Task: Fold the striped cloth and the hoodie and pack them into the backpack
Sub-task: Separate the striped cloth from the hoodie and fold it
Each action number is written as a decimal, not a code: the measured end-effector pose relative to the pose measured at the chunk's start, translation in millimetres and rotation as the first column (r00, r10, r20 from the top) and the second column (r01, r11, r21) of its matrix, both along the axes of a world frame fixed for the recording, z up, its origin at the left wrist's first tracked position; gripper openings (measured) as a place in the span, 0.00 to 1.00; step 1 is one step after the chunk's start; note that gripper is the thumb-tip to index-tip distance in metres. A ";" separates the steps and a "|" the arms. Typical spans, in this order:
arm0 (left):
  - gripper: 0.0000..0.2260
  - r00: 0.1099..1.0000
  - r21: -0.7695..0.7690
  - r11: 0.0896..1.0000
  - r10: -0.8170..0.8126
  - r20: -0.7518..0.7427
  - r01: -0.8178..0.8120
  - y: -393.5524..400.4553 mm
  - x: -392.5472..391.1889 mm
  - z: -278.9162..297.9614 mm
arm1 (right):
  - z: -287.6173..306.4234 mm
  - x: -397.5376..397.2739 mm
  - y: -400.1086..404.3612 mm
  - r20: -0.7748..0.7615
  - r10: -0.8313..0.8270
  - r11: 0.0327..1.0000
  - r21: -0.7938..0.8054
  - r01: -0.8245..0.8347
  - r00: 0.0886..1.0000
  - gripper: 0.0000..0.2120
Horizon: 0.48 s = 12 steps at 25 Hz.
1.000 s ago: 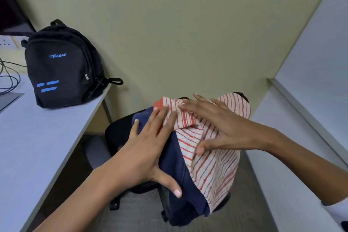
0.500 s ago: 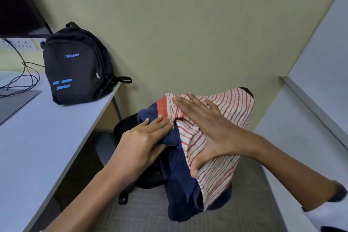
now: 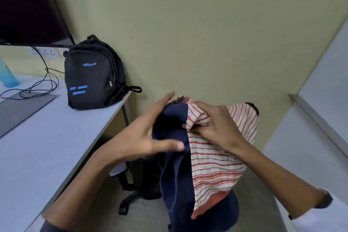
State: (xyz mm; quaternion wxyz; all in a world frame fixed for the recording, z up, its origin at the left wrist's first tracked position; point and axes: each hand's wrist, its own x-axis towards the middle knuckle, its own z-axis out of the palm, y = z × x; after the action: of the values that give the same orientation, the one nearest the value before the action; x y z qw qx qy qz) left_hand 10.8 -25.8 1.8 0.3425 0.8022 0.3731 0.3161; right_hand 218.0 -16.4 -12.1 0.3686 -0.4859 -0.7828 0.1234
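**Over the chair back: both garments in hand, none folded yet**

Over the back of the office chair [image 3: 138, 197], near the middle of the view, hang the navy hoodie [image 3: 174, 171] and the red-striped cloth [image 3: 216, 162], the cloth lying to the right of the hoodie and partly on top of it. The right hand [image 3: 214, 124] has its fingers curled into the top edge of the striped cloth, bunching it. The left hand [image 3: 145, 132] is spread, fingers fairly straight, against the hoodie's upper left side, thumb pointing right across the fabric; I cannot tell whether any finger is hooked behind it.

The black backpack [image 3: 94, 73] stands upright at the far end of the grey desk [image 3: 47, 137] on the left, well apart from the garments, and its zips look closed. A monitor [image 3: 28, 5], some cables [image 3: 37, 84] and a blue bottle [image 3: 7, 75] sit further left.

By my judgement the step in hand is separating the cloth from the hoodie, so folding and packing remain. Risks from here:

- Lifting the cloth may drag the hoodie along, since the two overlap at the top; it could slide off the chair to the floor.
- The chair is on castors and may roll if pulled sideways.
- Folding in mid-air would give a loose bundle; the desk is the better surface.
- The backpack must be opened first, needing a free hand.
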 end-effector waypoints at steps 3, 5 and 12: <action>0.65 0.991 0.091 0.987 0.137 -0.011 -0.135 0.6 11.0 -9.7 | 20.9 -3.0 -0.2 -0.088 0.015 0.999 0.042 -0.012 0.996 0.12; 0.67 0.970 0.186 0.953 0.245 -0.003 -0.240 9.6 23.8 -10.4 | 39.6 -6.2 -4.2 -0.155 0.065 0.995 0.080 -0.053 0.986 0.12; 0.07 0.843 0.117 0.840 0.507 0.182 -0.530 19.6 20.4 -17.1 | 46.1 9.2 -7.3 0.116 0.312 0.937 -0.204 -0.285 0.943 0.38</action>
State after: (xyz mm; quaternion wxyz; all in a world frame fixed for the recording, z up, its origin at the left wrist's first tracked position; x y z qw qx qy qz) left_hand 31.2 -6.2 -15.3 0.2032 0.6714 0.5238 0.4833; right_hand 227.2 -23.7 34.0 0.2404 -0.4008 -0.8578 0.2137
